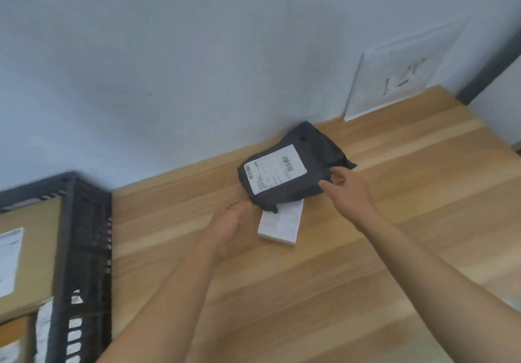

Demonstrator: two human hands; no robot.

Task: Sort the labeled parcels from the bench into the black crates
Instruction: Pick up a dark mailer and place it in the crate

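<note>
Right hand: fingers spread, tips touching the near right edge of the dark parcel; not closed on it yet. Left hand: open, palm turned inward, fingertips at the parcel's near left corner, just beside a white box. Neither hand bears weight.

Dark parcel: soft grey-black mailer bag, white shipping label facing up with barcodes; text too blurred to read. It lies on the bench close to the wall, its near edge overlapping the far end of the white box, which lies flat beneath it.

Step in hand, as judged: closing in on the dark parcel for pickup; no lift begun. Next move calls for both hands to close on opposite edges, raise the bag clear of the white box without dragging it, then carry left. Bag looks limp; may sag if held by one side.

Black crate: at the left edge of view, lattice wall, already holding a brown carton with a white label; other pale items below it, unclear.

Bench: pale wood planks, otherwise bare nearby. White flat mailer leans against the wall far right. Wall plain, pale blue-grey.
</note>
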